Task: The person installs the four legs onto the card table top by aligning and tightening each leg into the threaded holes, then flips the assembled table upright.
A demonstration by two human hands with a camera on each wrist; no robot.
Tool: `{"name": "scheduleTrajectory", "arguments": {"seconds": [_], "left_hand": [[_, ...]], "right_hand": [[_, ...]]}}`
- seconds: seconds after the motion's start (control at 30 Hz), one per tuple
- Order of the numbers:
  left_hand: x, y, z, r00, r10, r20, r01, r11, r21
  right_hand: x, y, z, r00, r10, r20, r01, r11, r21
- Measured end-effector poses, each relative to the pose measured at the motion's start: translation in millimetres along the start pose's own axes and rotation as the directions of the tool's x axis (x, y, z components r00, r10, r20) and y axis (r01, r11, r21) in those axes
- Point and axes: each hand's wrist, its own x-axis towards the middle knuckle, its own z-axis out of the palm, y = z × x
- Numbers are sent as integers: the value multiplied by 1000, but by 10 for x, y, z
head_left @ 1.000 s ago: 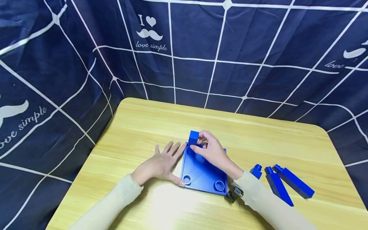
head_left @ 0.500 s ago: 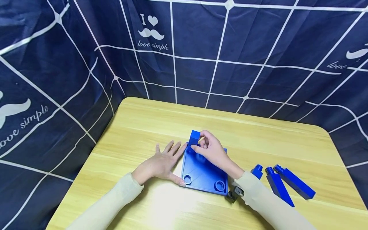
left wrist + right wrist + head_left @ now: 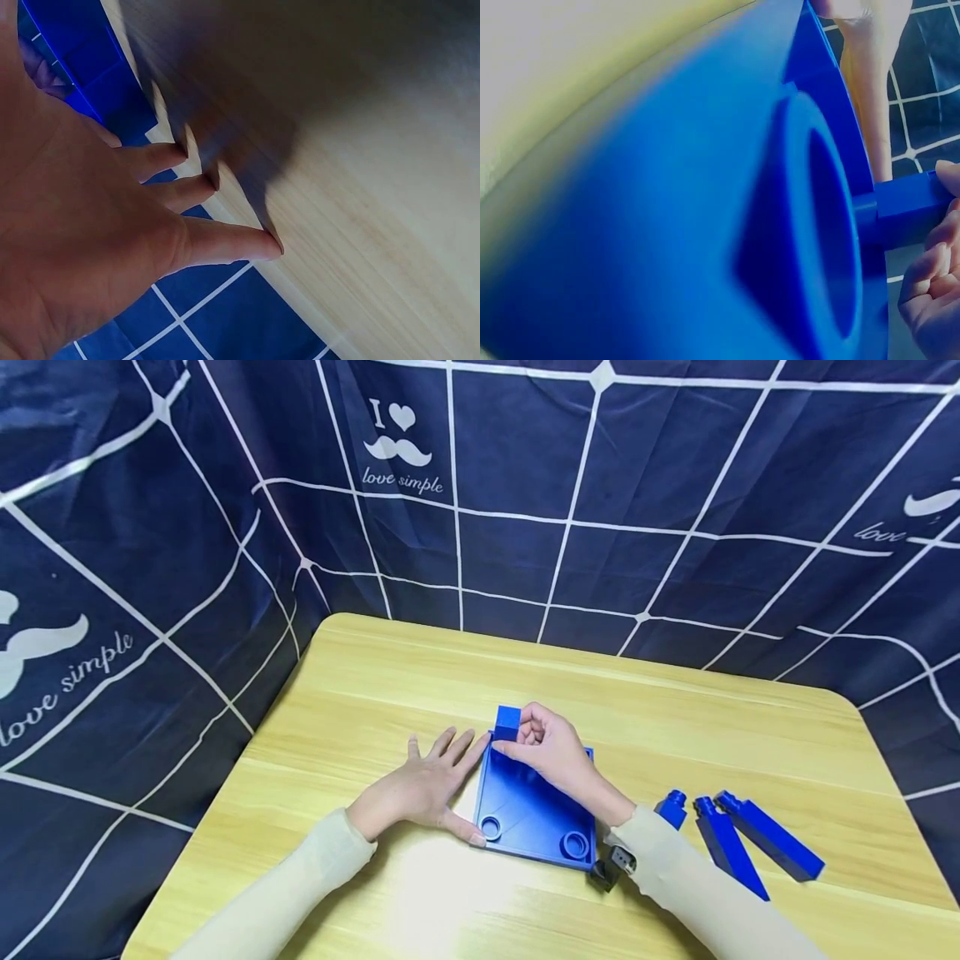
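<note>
While spread left hand (image 3: 422,787) touches tray (image 3: 528,814), right hand (image 3: 555,753) pinches blue block (image 3: 507,721)

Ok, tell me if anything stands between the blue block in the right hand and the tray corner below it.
Nothing visible does. The right hand pinches the blue block at the far-left corner of the blue tray; the left hand lies along the tray's left edge. Whether the block is fully seated cannot be told.
</note>
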Motion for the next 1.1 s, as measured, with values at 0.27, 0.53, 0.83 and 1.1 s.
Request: {"name": "scheduleTrajectory", "arguments": {"seconds": [0.27, 0.53, 0.83, 1.1], "left_hand": [[8, 2, 4, 1000, 1, -9, -1, 1000, -2], [0, 2, 13, 1000, -12, -16, 11, 1000, -6], [72, 49, -23, 999, -26, 27, 26, 999, 23], [97, 63, -50, 998, -53, 46, 51, 998, 44]], "right_hand": [[-41, -20, 36, 999, 0, -53, 0, 1000, -2], [-66, -11, 78, 996, 38, -79, -35, 998, 44], [-110, 30, 121, 994, 81, -74, -71, 989, 131], [-182, -2, -3, 998, 59, 5, -58, 978, 201]]}}
